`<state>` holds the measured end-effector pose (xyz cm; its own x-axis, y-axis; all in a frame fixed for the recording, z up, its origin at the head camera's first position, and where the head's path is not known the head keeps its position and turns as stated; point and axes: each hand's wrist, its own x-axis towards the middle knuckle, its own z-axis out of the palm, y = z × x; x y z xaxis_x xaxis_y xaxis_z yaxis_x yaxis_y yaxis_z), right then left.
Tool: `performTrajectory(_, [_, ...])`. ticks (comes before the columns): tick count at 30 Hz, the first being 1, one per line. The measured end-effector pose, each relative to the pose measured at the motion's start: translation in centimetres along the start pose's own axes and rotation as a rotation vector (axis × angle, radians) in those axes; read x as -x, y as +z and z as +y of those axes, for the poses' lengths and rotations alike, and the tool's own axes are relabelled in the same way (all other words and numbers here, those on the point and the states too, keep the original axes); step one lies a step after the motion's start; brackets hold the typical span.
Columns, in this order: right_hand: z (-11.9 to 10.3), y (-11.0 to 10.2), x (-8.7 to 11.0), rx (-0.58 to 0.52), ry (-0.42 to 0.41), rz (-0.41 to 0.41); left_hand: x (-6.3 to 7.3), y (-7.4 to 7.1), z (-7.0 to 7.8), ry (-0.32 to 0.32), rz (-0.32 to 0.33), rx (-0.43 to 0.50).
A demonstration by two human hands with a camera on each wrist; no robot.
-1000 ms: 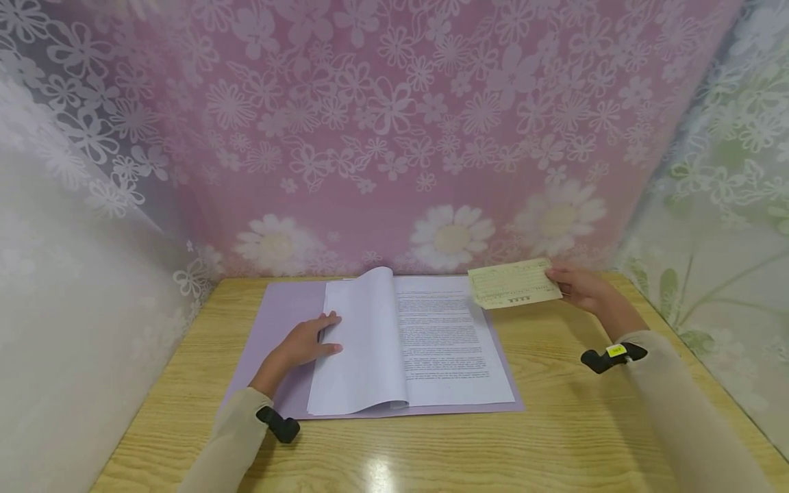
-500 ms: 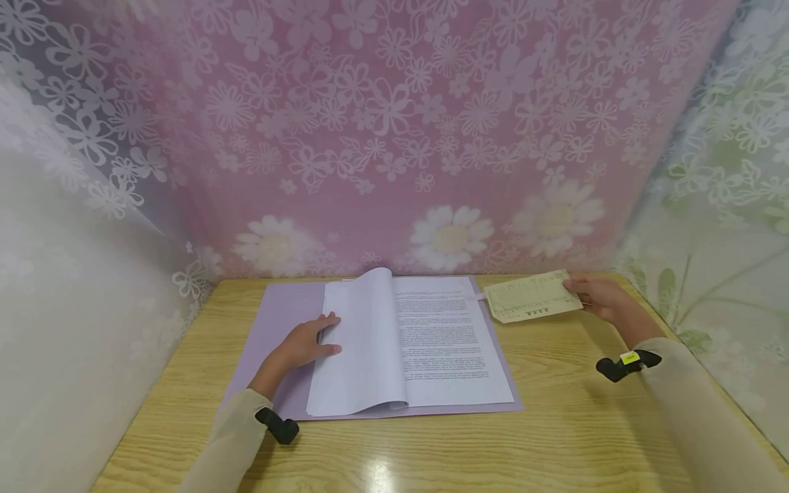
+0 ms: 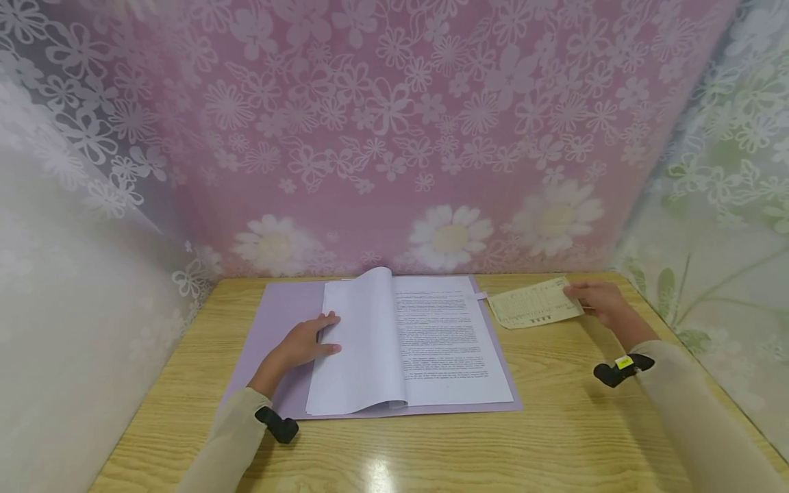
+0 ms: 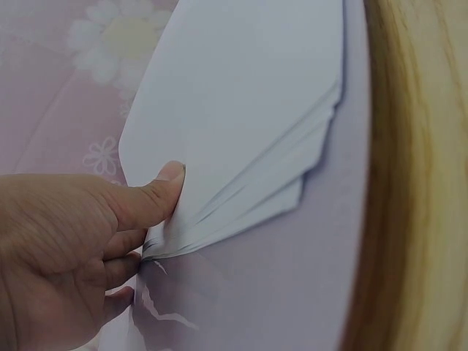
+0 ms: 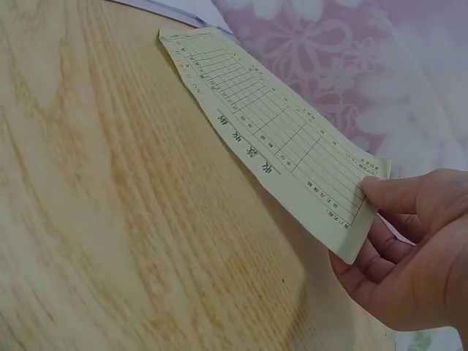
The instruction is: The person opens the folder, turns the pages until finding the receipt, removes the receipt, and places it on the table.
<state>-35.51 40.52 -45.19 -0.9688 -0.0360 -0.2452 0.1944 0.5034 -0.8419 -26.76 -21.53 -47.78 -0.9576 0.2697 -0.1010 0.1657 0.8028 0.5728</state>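
A lilac folder (image 3: 286, 301) lies spread on the table with a stack of printed pages (image 3: 440, 342) in it. Several sheets (image 3: 360, 342) are turned over to the left, blank side up, their fold curling near the middle. My left hand (image 3: 302, 342) holds these sheets at their left edge; in the left wrist view its thumb presses on top, the other fingers at the edge. To the right of the folder, my right hand (image 3: 600, 300) pinches one end of a pale yellow receipt slip (image 5: 270, 139), printed with a ruled form, low over the table.
A small pale tab (image 3: 481, 296) sticks out from the folder's right side, beside the slip. The wooden table (image 3: 431, 455) ends at a pink floral curtain (image 3: 370, 171) behind, with pale floral sheeting (image 3: 733, 274) along the right and left.
The receipt slip has moved right and down in my right hand, off the pages' upper right corner to beside the folder. The left hand has stayed where it was.
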Motion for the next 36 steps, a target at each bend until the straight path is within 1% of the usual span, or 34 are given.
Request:
performTrajectory(3, [0.0,0.2,0.1,0.024,-0.004,0.037,0.0,0.0,0.1,-0.007,0.002,0.003])
performTrajectory(8, [0.1,0.5,0.2,0.096,-0.024,0.072,0.0,0.0,0.1,-0.009,0.003,0.006])
performTrajectory(13, [0.5,0.8,0.1,0.102,-0.013,0.109,0.0,-0.2,0.1,0.004,0.004,0.001])
performTrajectory(16, [0.7,1.0,0.0,0.087,-0.008,0.112,0.1,-0.2,0.2,0.010,0.004,0.001])
performTrajectory(21, [0.9,1.3,0.2,0.098,-0.011,0.121,0.0,0.0,0.0,0.018,0.002,-0.004])
performTrajectory(26, [0.9,1.6,0.5,0.143,-0.035,0.136,0.1,0.1,0.0,0.019,0.016,-0.005])
performTrajectory(29, [1.1,1.6,0.6,0.189,-0.063,0.144,0.1,0.1,-0.1,0.023,0.017,-0.008])
performTrajectory(32, [1.3,1.6,0.7,0.223,-0.091,0.147,0.0,0.1,-0.1,0.024,0.013,-0.011])
performTrajectory(36, [1.5,1.5,0.9,0.239,-0.108,0.153,0.0,-0.1,0.0,0.016,0.000,-0.005])
